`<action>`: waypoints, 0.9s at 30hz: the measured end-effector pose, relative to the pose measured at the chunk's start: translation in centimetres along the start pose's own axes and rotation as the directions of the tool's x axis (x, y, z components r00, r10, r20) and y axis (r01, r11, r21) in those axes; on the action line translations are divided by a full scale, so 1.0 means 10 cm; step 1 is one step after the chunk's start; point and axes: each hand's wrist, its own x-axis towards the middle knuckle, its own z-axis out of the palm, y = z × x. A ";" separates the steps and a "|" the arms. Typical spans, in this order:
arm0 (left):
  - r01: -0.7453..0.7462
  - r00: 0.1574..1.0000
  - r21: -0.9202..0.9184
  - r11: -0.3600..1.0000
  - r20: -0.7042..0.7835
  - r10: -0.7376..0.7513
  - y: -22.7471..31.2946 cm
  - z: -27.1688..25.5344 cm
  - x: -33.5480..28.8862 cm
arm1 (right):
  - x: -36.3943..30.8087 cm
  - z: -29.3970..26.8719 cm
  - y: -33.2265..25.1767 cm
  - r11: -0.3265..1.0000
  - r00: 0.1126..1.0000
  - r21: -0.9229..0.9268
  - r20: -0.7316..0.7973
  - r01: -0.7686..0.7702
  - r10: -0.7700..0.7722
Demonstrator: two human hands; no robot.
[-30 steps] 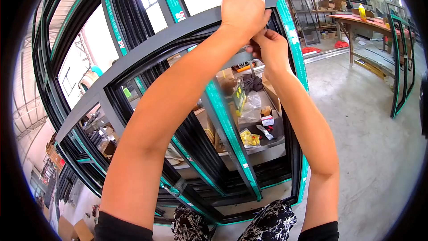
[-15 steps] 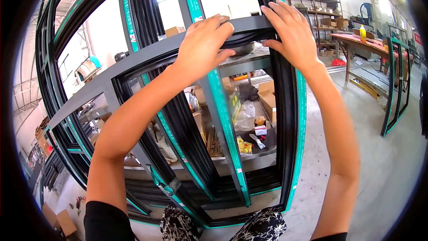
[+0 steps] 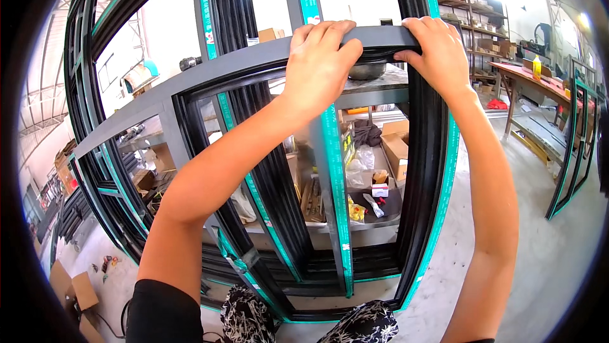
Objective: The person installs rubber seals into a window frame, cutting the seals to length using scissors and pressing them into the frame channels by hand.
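A grey metal window sash (image 3: pixel 228 67) with black inner edges slants across the view, its right end the highest. My left hand (image 3: pixel 320 70) is closed over the top rail, fingers on its upper edge, thumb side toward me. At the rail's right end, my right hand (image 3: pixel 444 57) grips the corner with curled fingers above and the thumb on the inner side. A black rubber strip (image 3: pixel 380 55) runs under the rail between my hands. Behind the sash stands a larger dark window frame (image 3: pixel 426 171) with teal protective tape (image 3: pixel 438 216) along its edges.
Through the openings I see a low bench (image 3: pixel 380 79) and cartons (image 3: pixel 396 149). At right are a worktable (image 3: pixel 539 79) with a yellow bottle (image 3: pixel 536 67), shelves (image 3: pixel 472 19) and another taped frame (image 3: pixel 574 146). An opened cardboard box (image 3: pixel 82 289) lies on the floor at lower left.
The whole scene has shifted rightward in the picture. My right fingers, stretched before, are now curled over the rail's end. The left thumb, visible below the rail before, is now tucked away.
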 end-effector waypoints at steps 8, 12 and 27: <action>0.074 0.986 -0.002 0.997 -0.147 -0.074 0.00 0.17 0.00 | 0.03 -0.02 -0.02 1.000 1.000 0.002 -0.007 0.001 -0.001; 0.228 0.969 -0.036 0.973 -0.090 -0.230 0.17 0.09 0.13 | 0.01 -0.01 -0.03 1.000 1.000 -0.019 -0.001 -0.007 0.007; 0.227 0.961 0.047 0.973 -0.170 -0.216 0.19 0.28 0.19 | -0.01 0.10 -0.09 0.990 0.999 -0.140 -0.049 0.013 -0.020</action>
